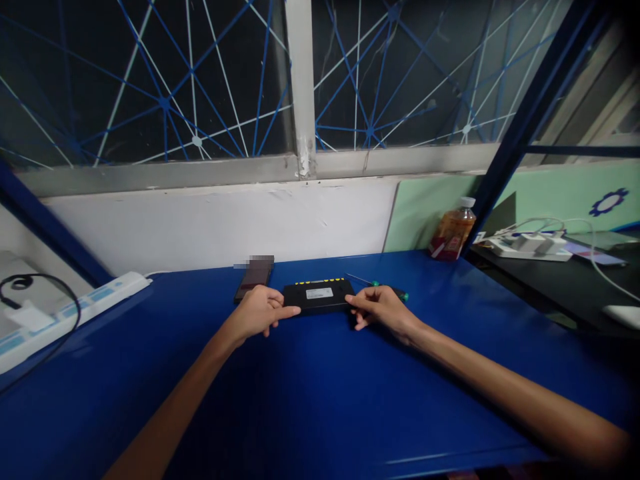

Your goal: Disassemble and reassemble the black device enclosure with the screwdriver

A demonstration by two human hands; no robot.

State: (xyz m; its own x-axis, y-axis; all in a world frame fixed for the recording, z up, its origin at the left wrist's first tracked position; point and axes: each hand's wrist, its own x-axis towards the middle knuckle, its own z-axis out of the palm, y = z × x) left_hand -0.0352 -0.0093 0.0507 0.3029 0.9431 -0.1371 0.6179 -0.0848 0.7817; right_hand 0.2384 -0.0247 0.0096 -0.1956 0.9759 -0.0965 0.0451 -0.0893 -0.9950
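A flat black box (319,301) with a white label and a row of yellow marks along its far edge is between my hands, low over the blue table (320,387). My left hand (261,311) pinches its left end, thumb at the near corner. At the right end, my right hand (377,308) has its thumb and fingers closed on the box. Behind my right hand lies a screwdriver (404,295) with a green and black handle, partly hidden, its thin shaft pointing left. A dark phone-like slab (257,275) rests behind my left hand.
At the left is a white power strip (113,293) with a black cable (77,313). A bottle of amber drink (453,230) stands at the back right, beside a blue post. Further right, a black table (565,293) holds another power strip and white cables.
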